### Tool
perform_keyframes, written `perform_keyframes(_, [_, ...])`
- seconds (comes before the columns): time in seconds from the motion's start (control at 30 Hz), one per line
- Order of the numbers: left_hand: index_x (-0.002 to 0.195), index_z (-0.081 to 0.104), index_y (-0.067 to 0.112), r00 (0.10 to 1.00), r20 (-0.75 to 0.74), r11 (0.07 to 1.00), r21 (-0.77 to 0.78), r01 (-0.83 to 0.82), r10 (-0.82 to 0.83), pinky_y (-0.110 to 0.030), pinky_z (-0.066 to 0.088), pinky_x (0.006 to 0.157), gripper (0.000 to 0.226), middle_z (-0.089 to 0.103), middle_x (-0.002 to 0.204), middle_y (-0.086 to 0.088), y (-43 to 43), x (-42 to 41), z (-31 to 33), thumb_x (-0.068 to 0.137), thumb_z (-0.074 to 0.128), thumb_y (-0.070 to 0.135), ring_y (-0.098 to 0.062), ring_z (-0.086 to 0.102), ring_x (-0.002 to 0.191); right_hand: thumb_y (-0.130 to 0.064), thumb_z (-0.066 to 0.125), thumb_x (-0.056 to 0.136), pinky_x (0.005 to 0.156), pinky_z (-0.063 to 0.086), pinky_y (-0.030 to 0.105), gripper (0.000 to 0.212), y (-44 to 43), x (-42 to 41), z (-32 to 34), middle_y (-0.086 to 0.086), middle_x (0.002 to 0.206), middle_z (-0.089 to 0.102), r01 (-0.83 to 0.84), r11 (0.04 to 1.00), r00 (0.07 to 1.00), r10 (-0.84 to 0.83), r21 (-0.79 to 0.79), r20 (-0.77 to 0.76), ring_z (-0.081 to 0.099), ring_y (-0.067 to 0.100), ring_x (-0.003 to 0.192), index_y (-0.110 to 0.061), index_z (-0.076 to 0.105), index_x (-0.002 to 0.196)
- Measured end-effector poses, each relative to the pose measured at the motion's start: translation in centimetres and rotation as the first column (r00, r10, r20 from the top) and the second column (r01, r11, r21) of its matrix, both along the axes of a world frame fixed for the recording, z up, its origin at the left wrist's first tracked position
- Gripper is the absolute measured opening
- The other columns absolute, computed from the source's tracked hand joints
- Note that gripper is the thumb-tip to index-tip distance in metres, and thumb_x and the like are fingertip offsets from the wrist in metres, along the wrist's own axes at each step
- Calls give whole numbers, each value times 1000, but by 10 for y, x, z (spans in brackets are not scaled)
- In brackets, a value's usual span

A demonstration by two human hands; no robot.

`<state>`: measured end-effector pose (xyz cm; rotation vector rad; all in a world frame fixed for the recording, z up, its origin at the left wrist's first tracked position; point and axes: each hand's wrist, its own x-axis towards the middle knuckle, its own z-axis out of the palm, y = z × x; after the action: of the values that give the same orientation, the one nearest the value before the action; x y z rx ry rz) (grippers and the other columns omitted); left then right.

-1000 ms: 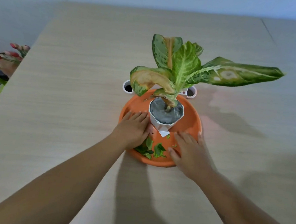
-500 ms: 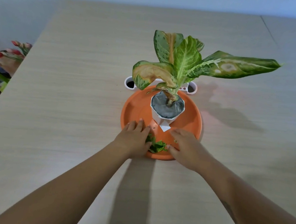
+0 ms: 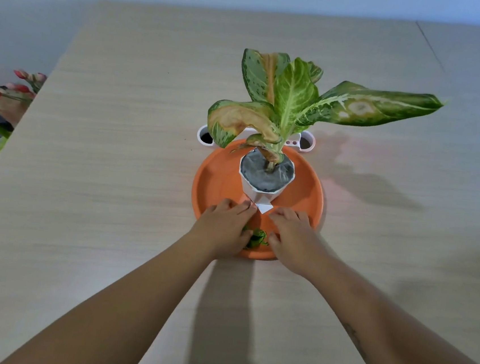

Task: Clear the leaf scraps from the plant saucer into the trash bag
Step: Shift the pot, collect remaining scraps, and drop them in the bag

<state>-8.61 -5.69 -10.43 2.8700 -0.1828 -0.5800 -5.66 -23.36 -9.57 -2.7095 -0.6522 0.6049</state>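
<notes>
An orange plant saucer [image 3: 218, 176] sits mid-table and carries a white faceted pot [image 3: 265, 181] with a green and yellow leafy plant [image 3: 289, 98]. Green leaf scraps [image 3: 256, 238] lie bunched at the saucer's near rim. My left hand [image 3: 223, 229] and my right hand [image 3: 293, 236] rest palm down in the saucer on either side of the scraps, their edges pressed against the pile. Part of the pile is hidden under both hands. No trash bag is in view.
A white holder with round openings [image 3: 206, 136] stands just behind the saucer. Pink flowers and dark clutter [image 3: 1, 103] sit past the table's left edge. The pale wooden table [image 3: 119, 139] stretches around the saucer.
Both hands have slid toward each other across the saucer. The spread scraps are now pushed into a tight bunch between them.
</notes>
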Motion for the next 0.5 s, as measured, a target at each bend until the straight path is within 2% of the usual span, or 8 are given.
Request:
perform_keyframes(0.13, [144,36,28,995,39,996,-17,92,-91,-44,37,104,47,30,157,12,3,-5,-2,98,37,36,-24,32,135,-19,42,93,107,34,37,42,-4,1,0,1,141,44,29,999,1000,-29,33,9,38,26,124,-15,50,135])
perform_keyframes(0.2, [134,48,30,990,58,985,-102,135,-130,-43,41,100,38,48,144,12,10,-9,-3,96,40,32,-20,42,126,-18,43,93,105,35,38,41,-7,3,0,3,136,48,13,999,1000,-12,47,-16,41,26,120,-15,51,133])
perform_keyframes(0.27, [125,54,28,993,87,977,-190,95,-80,-41,45,95,34,59,127,8,17,-9,-5,93,44,28,-20,50,114,-17,44,93,105,36,39,41,-8,4,1,4,133,49,28,996,999,-25,82,-44,42,26,121,-15,51,134])
perform_keyframes(0.37, [134,47,28,994,108,981,-193,6,16,-41,44,96,43,52,134,8,15,-4,-4,92,48,29,-22,46,113,-14,44,93,104,37,36,42,-5,5,2,5,131,49,63,993,997,-58,103,-51,41,27,122,-14,51,134])
perform_keyframes(0.43, [142,39,30,997,73,992,-124,8,1,-43,40,100,50,41,145,9,5,0,-2,92,47,36,-26,41,120,-13,45,92,102,37,36,40,-5,5,1,7,127,51,76,992,996,-73,103,-42,43,28,120,-13,54,131])
perform_keyframes(0.5, [142,38,32,999,28,998,-49,41,-39,-45,37,102,52,36,147,6,-2,0,-2,92,46,46,-28,37,124,-13,47,91,100,39,38,37,-5,6,-1,9,121,53,86,991,996,-82,101,-43,46,29,116,-11,58,125])
